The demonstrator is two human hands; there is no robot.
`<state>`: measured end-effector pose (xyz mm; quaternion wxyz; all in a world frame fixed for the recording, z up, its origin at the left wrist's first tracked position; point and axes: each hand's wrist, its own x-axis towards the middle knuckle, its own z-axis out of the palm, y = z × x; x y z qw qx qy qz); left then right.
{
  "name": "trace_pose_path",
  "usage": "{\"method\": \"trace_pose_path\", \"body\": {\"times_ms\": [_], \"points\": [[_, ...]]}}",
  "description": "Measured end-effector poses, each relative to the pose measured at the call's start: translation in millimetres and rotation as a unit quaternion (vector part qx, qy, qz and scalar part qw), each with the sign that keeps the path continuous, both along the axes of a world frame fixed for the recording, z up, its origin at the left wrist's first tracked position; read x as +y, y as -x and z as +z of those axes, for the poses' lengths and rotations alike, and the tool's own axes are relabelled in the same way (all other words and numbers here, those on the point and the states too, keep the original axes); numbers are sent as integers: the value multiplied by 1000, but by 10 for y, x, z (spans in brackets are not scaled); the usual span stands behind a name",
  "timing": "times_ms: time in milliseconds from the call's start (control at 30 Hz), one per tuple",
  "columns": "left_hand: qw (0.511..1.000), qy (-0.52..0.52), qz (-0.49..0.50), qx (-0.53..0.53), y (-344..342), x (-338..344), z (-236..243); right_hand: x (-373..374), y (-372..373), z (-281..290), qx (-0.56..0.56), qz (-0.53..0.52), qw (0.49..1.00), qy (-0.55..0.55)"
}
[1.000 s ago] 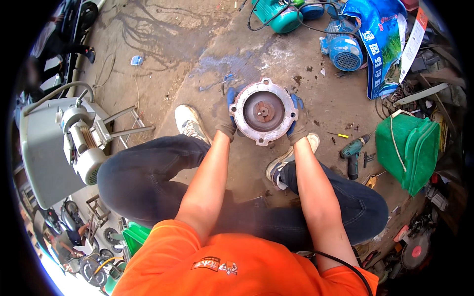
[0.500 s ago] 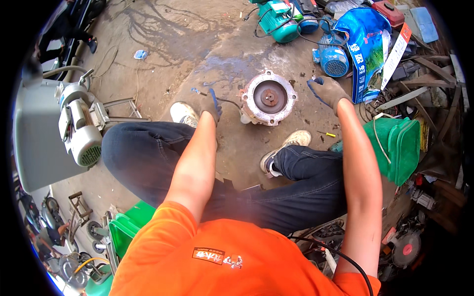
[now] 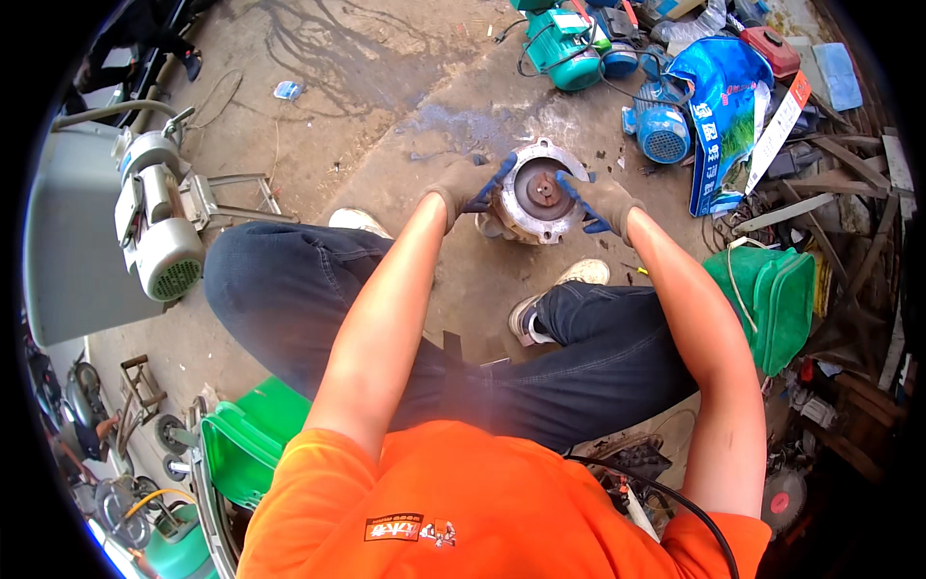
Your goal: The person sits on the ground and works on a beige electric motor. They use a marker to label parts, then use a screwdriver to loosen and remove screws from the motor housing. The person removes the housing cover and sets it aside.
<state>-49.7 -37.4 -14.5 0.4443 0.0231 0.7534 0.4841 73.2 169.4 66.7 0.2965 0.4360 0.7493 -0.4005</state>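
Note:
A round metal motor housing stands on the ground in front of my feet. Its pale flange with bolt lugs faces up, around a dark hollow and a rusty centre. My left hand, in a grey-brown glove with blue fingers, closes on the housing's left side. On the opposite side my right hand, gloved alike, grips the rim with its fingers reaching over the flange. The undersides of both hands are hidden.
Blue and green electric motors lie at the far right, beside a blue sack. A green bucket stands right, near scrap wood. A grey motor sits left. By my right wrist lies a small yellow-handled tool.
Both hands have come inward from either side and taken hold of the motor housing. The housing appears slightly shifted right in the view, as do the surroundings.

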Motion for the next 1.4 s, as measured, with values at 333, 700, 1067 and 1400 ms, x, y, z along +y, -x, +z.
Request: {"method": "trace_pose_path", "body": {"times_ms": [333,700,1067,1400], "points": [[1000,19,-14,14,-183,173,-242,348,-127,-648,98,-47,994,29],[1000,-12,-9,-1,-141,183,-109,197,-205,-309,145,-84,985,40],[953,-194,-87,215,-66,65,1386,617,-420,976,506,501,662,-233],[849,-482,-216,11,88,61,1879,970,-489,1477,551,392,707,-208]]}}
